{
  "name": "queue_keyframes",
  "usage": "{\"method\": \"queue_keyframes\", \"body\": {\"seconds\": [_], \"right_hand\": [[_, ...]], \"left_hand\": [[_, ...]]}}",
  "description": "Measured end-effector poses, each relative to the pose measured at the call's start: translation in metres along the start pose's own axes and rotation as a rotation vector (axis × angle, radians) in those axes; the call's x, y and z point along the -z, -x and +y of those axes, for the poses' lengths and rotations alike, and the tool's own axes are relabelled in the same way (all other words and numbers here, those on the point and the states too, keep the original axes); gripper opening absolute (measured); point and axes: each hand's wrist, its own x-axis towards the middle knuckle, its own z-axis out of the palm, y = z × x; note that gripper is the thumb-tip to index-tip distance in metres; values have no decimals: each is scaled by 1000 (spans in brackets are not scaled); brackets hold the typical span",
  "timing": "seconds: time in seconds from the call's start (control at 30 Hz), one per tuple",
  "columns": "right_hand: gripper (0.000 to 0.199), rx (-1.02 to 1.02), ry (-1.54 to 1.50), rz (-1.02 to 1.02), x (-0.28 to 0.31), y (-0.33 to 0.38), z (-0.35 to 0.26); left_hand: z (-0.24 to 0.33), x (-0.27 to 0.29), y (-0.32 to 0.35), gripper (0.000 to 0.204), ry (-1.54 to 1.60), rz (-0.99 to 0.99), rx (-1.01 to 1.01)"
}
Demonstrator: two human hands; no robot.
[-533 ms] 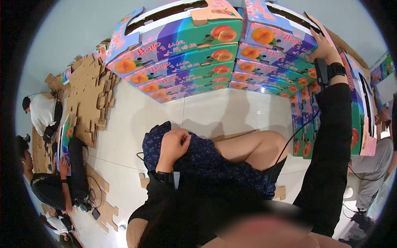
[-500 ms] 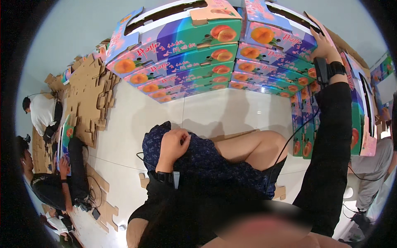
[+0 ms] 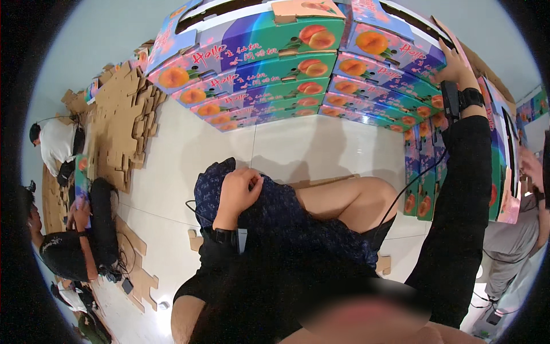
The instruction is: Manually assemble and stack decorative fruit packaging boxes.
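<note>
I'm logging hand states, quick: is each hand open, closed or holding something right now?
Left hand: loosely closed, resting on the dark blue patterned garment; nothing visible held.
Right hand: at a peach-print carton's edge; grip cannot be told.

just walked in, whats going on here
The person's right hand is at the right edge of a multicoloured, fruit-printed cardboard box topping a stack, its grip unclear. The loosely curled left hand rests on a dark blue patterned garment. A similar stack stands to the left, and flat brown cardboard pieces are farther left.
</note>
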Motion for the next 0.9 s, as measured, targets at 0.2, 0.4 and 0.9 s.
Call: {"method": "queue_keyframes", "body": {"seconds": [0.2, 0.4, 0.9], "right_hand": [[119, -53, 67, 38, 4, 2, -8], [106, 75, -209, 500, -25, 27, 0], [50, 716, -781, 398, 4, 183, -216]], "left_hand": [[-4, 3, 0, 9, 97, 32, 16], [-10, 0, 7, 10, 147, 54, -41], [-13, 3, 22, 10, 161, 76, -61]]}}
